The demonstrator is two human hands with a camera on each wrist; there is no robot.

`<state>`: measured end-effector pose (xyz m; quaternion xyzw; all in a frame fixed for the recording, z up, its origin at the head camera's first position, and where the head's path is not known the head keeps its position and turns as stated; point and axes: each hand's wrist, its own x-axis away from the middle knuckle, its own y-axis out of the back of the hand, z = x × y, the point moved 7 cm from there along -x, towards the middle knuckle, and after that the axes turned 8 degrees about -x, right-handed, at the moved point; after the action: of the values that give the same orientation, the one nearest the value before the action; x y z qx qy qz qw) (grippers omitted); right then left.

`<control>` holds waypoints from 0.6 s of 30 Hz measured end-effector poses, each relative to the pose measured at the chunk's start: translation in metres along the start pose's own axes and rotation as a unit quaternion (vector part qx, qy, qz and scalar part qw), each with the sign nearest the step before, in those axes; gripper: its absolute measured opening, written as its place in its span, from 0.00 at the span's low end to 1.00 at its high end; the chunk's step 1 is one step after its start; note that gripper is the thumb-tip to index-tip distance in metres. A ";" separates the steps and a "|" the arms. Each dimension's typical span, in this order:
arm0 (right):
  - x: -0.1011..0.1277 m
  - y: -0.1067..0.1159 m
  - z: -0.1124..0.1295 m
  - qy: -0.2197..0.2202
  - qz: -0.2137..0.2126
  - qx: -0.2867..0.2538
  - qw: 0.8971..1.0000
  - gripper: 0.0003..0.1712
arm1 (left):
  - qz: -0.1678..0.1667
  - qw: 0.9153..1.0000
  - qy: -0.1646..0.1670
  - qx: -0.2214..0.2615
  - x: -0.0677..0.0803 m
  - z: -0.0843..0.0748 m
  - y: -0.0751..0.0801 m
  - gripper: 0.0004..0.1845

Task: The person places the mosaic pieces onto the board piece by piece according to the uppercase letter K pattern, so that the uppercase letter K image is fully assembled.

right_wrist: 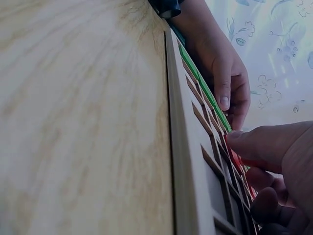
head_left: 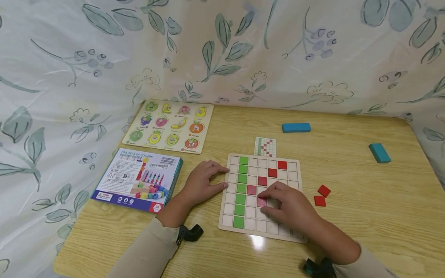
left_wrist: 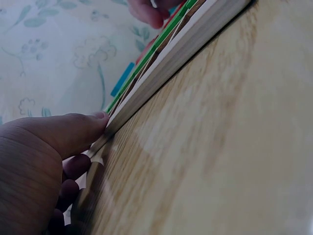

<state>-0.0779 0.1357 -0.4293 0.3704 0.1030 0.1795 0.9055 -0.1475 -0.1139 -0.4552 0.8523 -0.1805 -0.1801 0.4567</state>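
Note:
A wooden grid board [head_left: 262, 234] lies on the table with a column of green square tiles [head_left: 240, 199] and several red ones set diagonally. My right hand [head_left: 290, 208] is over the board, its thumb and index finger pinching a red tile [head_left: 262, 202] by opposite edges at a cell; the right wrist view shows red beside the thumb [right_wrist: 264, 147]. At the board's left edge rests my left hand [head_left: 203, 183], its thumb and index fingertip touching the frame. A small pattern card [head_left: 265, 146] lies against the board's far edge. Two loose red tiles [head_left: 320, 201] lie to the right.
On the left are a boxed toy set [head_left: 139, 179] and, behind it, a fruit picture board [head_left: 169, 125]. Two blue blocks [head_left: 296, 127] lie apart at the back and right of the table [head_left: 365, 204]. A patterned curtain [head_left: 222, 50] hangs behind.

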 end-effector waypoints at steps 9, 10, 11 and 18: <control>0.013 0.015 -0.015 -0.034 -0.017 -0.022 0.999 0.17 | 0.002 1.000 0.002 -0.002 0.000 0.001 -0.001 0.23; 0.015 0.019 -0.018 -0.041 -0.021 -0.023 0.999 0.17 | 0.001 1.000 0.002 -0.001 0.000 0.001 -0.001 0.23; 0.017 0.024 -0.022 -0.047 -0.027 -0.024 0.998 0.18 | 0.001 1.000 0.001 -0.001 0.000 0.001 -0.001 0.23; 0.033 0.059 -0.044 -0.073 -0.074 0.001 0.995 0.17 | 0.003 1.000 0.002 -0.001 0.000 0.000 0.000 0.23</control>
<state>-0.0768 0.2159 -0.4201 0.3747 0.0634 0.0843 0.9211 -0.1479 -0.1138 -0.4552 0.8515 -0.1823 -0.1771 0.4586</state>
